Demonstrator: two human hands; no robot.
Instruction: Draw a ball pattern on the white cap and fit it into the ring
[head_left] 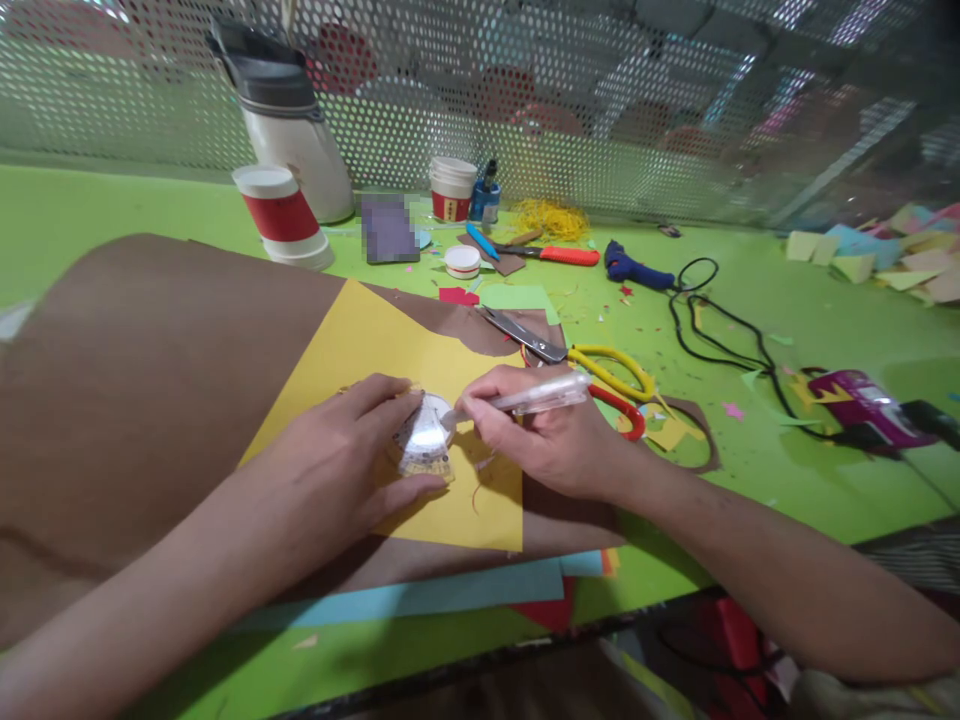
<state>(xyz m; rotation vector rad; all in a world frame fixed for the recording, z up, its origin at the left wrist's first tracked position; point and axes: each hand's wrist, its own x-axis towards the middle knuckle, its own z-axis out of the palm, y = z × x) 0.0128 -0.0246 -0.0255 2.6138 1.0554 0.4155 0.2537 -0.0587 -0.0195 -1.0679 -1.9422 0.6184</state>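
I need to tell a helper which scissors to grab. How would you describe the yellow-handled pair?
On the green table, look just right of the yellow paper sheet. The yellow-handled scissors lie there, blades pointing left; the pair beneath has red handles.

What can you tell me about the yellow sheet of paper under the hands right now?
The yellow sheet looks like thin craft paper or card, matte, lying flat and turned at an angle on a larger brown sheet. Its near right corner is square; its far edge is overlapped by brown paper. The left hand presses a small clear round object onto it, and the right hand holds a pen tipped against that object's edge. A faint curved pen line shows near the object.
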